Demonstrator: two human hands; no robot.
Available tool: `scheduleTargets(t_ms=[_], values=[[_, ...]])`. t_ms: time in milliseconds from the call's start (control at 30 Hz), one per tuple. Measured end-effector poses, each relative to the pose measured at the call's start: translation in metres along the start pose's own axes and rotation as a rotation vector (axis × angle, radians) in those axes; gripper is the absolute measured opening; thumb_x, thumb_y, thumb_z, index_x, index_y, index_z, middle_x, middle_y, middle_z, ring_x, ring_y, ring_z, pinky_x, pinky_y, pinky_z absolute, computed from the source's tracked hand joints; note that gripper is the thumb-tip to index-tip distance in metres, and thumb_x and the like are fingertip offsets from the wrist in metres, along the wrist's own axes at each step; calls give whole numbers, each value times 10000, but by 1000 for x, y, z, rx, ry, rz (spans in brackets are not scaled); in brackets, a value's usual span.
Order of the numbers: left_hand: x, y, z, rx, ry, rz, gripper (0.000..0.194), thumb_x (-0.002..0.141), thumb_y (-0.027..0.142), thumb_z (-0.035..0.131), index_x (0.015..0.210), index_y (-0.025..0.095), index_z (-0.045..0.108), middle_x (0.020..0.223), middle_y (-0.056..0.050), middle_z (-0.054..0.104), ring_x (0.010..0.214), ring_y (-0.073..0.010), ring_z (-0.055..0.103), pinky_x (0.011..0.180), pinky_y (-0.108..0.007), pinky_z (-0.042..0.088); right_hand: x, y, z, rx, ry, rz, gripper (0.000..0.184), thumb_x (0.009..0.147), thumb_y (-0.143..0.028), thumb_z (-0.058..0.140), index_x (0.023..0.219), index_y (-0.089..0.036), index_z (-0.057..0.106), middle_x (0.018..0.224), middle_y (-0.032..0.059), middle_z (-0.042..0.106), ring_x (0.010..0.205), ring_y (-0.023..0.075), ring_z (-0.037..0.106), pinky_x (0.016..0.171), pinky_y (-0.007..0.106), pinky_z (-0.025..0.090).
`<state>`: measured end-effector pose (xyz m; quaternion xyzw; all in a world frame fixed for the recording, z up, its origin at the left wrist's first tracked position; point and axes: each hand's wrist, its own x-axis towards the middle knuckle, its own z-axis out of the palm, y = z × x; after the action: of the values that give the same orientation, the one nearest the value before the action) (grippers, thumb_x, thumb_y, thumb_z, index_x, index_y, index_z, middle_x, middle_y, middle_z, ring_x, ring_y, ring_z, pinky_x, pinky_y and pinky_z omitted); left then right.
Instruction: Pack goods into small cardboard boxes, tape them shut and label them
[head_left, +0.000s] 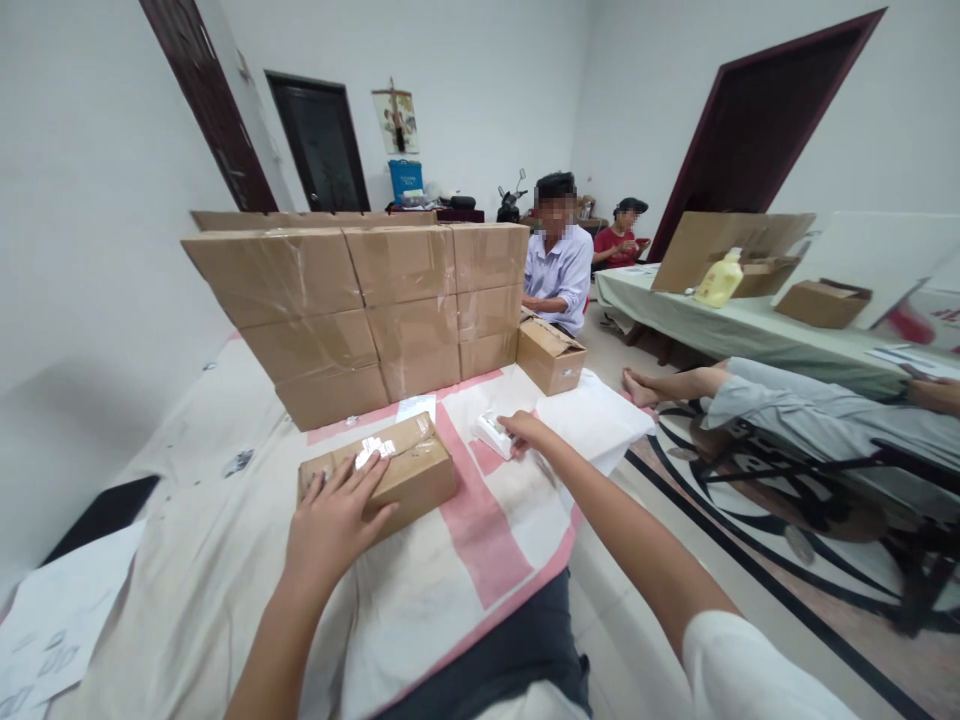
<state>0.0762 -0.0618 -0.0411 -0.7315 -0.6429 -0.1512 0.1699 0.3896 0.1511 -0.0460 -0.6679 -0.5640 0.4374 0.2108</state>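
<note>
My left hand lies flat with spread fingers on top of a closed cardboard box. Shiny tape or a pale label shows on the lid near my fingertips. To the right of this box, my right hand has its thumb and fingers closed around the near side of a small white object resting on the cloth. Its exact kind is too small to make out. A paper slip lies just behind the box.
Stacked cardboard boxes form a wall across the table's back. A smaller box stands at its right end. A person sits behind; another lies on a recliner at right. Papers lie at lower left.
</note>
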Motion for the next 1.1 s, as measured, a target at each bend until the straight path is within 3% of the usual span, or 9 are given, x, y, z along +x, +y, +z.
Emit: scheduleTargets(t_ms=[133,367,867,1100], values=[[-1,1,0,6,9,0,587,956,430,531,1520,271,491,1560,-16,503,1447,-371,463,1175,-588,340,4,8,8,-47,-8,68,333,1000,-387,637,1223,-140,634,1151,84,676,951,189,688,813,368,609],[-2,0,4,21,32,0,592,955,435,523,1522,267,493,1551,-9,514,1439,-369,473,1178,-591,340,0,28,17,-35,71,-26,344,1003,-396,626,1257,-164,634,1259,100,652,1070,223,668,921,427,584],[-2,1,6,32,38,-16,587,951,455,498,1505,262,519,1535,2,530,1418,-358,501,1169,-581,365,-4,67,38,253,208,-197,315,1001,-396,630,1193,-148,652,1151,73,682,955,191,685,825,371,602],[-2,-1,7,29,54,-9,597,948,470,493,1506,260,517,1529,5,539,1412,-359,507,1165,-578,371,10,78,43,415,168,-217,335,997,-388,637,1235,-153,636,1193,85,670,994,202,682,848,392,603]])
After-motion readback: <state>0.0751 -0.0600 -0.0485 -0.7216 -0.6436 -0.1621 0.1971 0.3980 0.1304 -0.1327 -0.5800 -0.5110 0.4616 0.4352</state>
